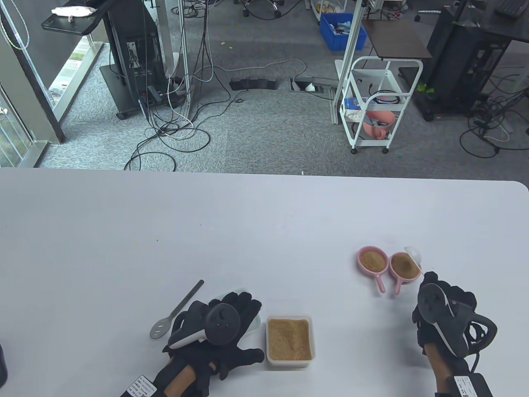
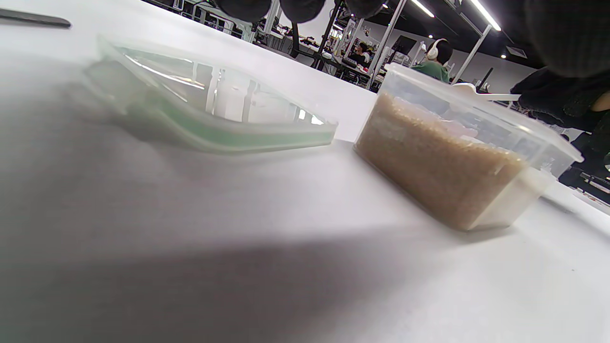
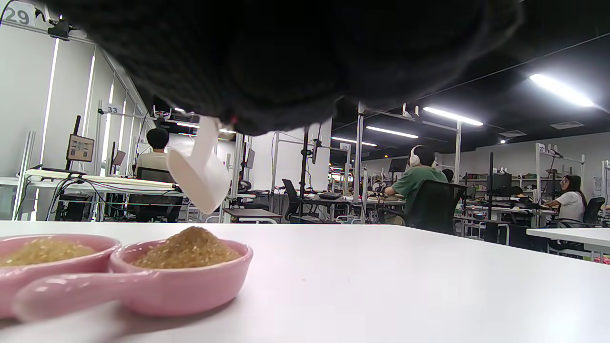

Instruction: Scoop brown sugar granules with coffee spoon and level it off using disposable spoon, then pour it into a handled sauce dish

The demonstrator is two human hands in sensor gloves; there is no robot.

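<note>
left hand [image 1: 215, 331]: flat on the bench, fingers spread over the clear lid [image 2: 214, 114], gripping nothing
sugar tub [image 1: 289, 340]: right next to that hand, open, nearly full of brown granules
metal coffee spoon [image 1: 175, 312]: lying on the bench just left of the left hand, untouched
right hand [image 1: 444, 318]: clamped on the stem of the white disposable spoon [image 1: 414, 255], bowl tilted just above the right sauce dish [image 1: 405, 268]
left sauce dish [image 1: 373, 261]: touching its twin, also holding sugar
step: looks like tidying the heap in the right dish, probably late in the task
how to: keep the white bowl low and over the rim, light strokes only, since that pile looks domed and would spill easily
bench [image 1: 206, 231]: plain white, smooth, a few tiny specks
room: grey carpet, loose cables, white trolley [image 1: 378, 107], blue crate [image 1: 343, 31]; seated people at desks in the wrist views
</note>
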